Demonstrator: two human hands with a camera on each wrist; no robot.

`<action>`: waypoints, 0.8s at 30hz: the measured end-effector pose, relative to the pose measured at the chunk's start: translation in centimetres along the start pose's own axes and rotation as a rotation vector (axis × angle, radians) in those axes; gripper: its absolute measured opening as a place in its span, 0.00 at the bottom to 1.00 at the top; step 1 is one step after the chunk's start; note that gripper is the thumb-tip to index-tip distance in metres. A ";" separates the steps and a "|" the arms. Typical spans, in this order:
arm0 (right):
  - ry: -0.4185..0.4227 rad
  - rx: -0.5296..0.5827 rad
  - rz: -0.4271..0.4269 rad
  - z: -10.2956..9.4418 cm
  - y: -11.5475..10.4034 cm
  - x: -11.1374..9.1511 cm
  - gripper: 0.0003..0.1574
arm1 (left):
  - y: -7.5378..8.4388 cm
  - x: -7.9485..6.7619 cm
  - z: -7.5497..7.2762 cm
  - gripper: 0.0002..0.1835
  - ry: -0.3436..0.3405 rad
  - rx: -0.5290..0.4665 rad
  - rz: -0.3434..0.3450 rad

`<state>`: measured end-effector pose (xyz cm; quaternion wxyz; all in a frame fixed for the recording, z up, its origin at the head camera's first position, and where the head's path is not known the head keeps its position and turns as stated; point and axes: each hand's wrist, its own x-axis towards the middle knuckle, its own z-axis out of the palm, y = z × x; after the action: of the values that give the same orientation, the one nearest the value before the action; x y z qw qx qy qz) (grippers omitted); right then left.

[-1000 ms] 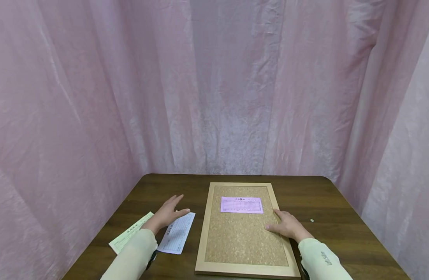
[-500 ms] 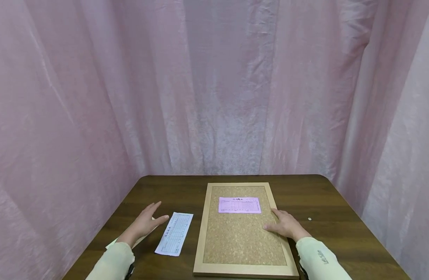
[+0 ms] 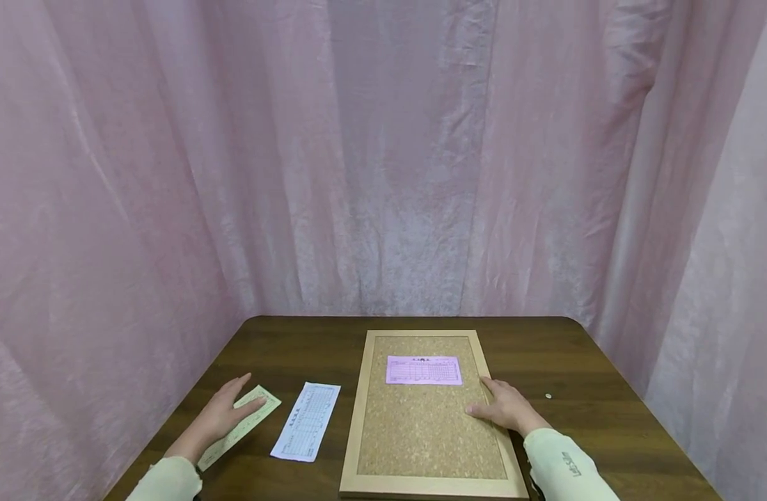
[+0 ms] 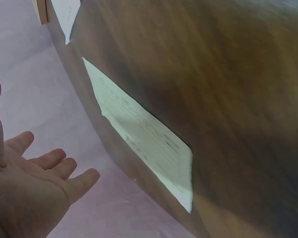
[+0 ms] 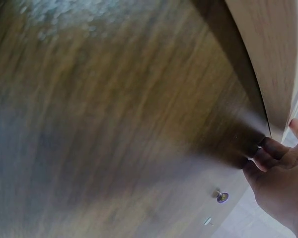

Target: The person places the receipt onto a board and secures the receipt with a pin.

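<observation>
In the head view my left hand (image 3: 217, 416) is over a pale green printed slip (image 3: 246, 426), fingers extended and thumb apart, covering part of it. The left wrist view shows the palm and spread fingers, with the green slip (image 4: 139, 129) lying on the table beyond. My right hand (image 3: 509, 408) holds the right edge of a wood-framed cork board (image 3: 430, 438): thumb over the top face, other fingers down at the outer side of the frame (image 5: 273, 54). A pink printed slip (image 3: 423, 370) lies flat on the board's upper part.
A pale blue printed slip (image 3: 306, 421) lies between the green slip and the board. Right of the board is a small white tack (image 3: 548, 396); the right wrist view also has a purple-and-gold tack (image 5: 222, 197). Pink curtains (image 3: 415, 153) hang behind the brown table (image 3: 578, 431).
My left hand has moved left and toward me, from beside the blue slip to over the green one, uncovering the blue slip. My right hand stays at the board's edge.
</observation>
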<state>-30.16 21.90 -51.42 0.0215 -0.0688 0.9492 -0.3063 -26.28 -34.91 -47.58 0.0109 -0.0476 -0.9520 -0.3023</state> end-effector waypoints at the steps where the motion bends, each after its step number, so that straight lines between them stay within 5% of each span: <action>1: 0.001 -0.002 -0.003 0.0 0.0 0.0 0.58 | -0.3 -0.2 -0.1 0.50 0.007 0.010 0.003; 15: 0.007 -0.009 0.013 -0.1 -0.6 -0.4 0.57 | -4.0 -2.2 -1.9 0.53 0.011 0.092 -0.066; 24: 0.015 -0.013 0.015 -0.3 -0.7 -0.4 0.57 | -5.7 -2.8 -3.0 0.55 -0.020 0.060 -0.136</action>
<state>-29.70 21.59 -50.83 0.0161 -0.0596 0.9518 -0.3005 -24.04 -41.51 -48.53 -0.0177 0.0144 -0.9616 -0.2734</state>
